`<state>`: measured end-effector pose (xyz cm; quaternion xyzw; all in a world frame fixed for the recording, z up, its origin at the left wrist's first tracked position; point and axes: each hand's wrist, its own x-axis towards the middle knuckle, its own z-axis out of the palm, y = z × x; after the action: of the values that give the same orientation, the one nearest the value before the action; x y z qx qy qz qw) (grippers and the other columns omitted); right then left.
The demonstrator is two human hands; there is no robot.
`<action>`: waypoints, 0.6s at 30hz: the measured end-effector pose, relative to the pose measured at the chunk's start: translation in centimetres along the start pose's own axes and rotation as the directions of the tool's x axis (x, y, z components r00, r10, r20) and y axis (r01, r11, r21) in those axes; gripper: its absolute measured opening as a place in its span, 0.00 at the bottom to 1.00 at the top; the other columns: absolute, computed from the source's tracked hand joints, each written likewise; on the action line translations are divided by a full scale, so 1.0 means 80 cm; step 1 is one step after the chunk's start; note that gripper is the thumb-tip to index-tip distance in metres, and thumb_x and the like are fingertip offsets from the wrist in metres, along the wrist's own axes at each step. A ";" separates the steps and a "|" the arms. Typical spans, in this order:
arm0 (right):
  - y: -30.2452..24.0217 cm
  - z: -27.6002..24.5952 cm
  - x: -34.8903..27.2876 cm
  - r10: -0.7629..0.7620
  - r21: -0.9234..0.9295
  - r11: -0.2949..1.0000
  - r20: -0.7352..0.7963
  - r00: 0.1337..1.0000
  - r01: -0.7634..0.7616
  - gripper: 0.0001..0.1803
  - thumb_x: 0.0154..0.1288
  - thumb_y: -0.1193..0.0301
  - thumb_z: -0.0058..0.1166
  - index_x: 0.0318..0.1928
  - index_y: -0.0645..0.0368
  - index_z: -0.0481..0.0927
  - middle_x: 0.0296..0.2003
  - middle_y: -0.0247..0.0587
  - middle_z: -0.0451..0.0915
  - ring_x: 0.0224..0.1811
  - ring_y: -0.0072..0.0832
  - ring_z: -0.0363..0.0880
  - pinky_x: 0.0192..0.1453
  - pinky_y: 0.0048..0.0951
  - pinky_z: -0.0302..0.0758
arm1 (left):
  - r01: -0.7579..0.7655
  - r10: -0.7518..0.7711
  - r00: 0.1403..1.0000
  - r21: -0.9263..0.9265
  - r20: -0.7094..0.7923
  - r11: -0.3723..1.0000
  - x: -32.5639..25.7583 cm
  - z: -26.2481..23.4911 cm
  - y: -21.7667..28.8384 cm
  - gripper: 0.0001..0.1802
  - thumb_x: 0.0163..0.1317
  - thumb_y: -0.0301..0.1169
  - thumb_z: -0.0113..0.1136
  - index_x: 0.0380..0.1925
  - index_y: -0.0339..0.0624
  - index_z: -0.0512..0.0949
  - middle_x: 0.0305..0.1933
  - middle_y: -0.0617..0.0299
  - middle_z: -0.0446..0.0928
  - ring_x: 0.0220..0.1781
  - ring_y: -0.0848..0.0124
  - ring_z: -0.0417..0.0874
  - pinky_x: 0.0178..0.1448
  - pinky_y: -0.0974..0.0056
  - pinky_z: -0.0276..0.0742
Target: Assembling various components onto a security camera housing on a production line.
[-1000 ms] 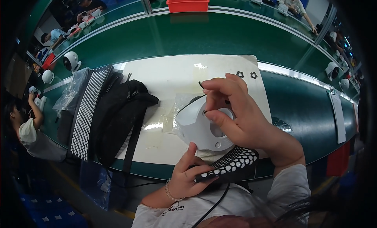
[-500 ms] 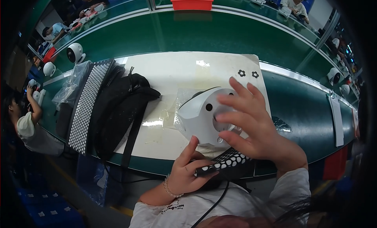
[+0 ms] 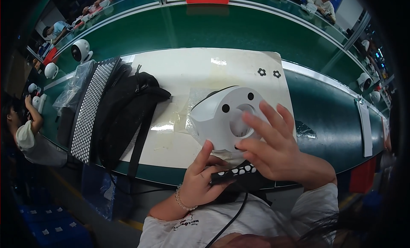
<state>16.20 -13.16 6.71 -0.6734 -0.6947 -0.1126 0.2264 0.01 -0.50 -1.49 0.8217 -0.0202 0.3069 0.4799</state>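
Partly hidden by the spread, empty right hand (image 3: 273, 147), the white housing (image 3: 224, 117) sits above the left hand (image 3: 200, 181), which grips a black dotted piece (image 3: 232, 173).

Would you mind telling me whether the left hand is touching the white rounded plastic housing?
Touching: in the head view, the left hand's raised finger presses against the lower edge of the white rounded plastic housing.

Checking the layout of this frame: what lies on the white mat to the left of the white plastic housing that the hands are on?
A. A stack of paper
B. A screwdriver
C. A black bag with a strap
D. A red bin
C: a black bag with a strap lies on the white mat, left of the white housing that the left hand and right hand touch.
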 end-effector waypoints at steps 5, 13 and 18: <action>-0.013 -0.011 -0.008 -0.070 -0.226 0.971 0.049 0.996 0.080 0.14 0.57 0.59 0.51 0.38 0.53 0.78 0.57 0.37 0.68 0.64 0.37 0.57 0.66 0.46 0.40 | 0.032 -0.032 0.999 -0.003 -0.028 0.999 -0.003 0.003 0.001 0.13 0.42 0.24 0.67 0.29 0.35 0.75 0.67 0.41 0.49 0.39 0.64 0.80 0.42 0.65 0.77; -0.025 0.006 -0.019 -0.111 0.037 0.992 -0.166 0.980 0.119 0.11 0.56 0.63 0.52 0.39 0.51 0.79 0.52 0.32 0.73 0.59 0.36 0.66 0.66 0.43 0.45 | -0.021 0.021 1.000 0.042 0.002 0.999 0.001 -0.003 0.001 0.16 0.41 0.20 0.66 0.32 0.34 0.73 0.66 0.39 0.49 0.39 0.63 0.80 0.40 0.64 0.78; -0.030 0.013 -0.022 -0.354 -0.107 0.935 -0.245 0.903 0.338 0.15 0.57 0.72 0.46 0.45 0.53 0.79 0.51 0.26 0.74 0.56 0.12 0.66 0.62 0.29 0.55 | -0.034 0.031 0.999 -0.055 -0.042 0.998 -0.004 0.003 -0.009 0.16 0.40 0.20 0.66 0.32 0.33 0.72 0.66 0.39 0.49 0.39 0.63 0.80 0.40 0.65 0.78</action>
<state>13.68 -14.38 5.31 -0.5256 -0.7634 -0.2597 0.2711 0.12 -0.41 -2.28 0.8010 -0.0322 0.3308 0.4979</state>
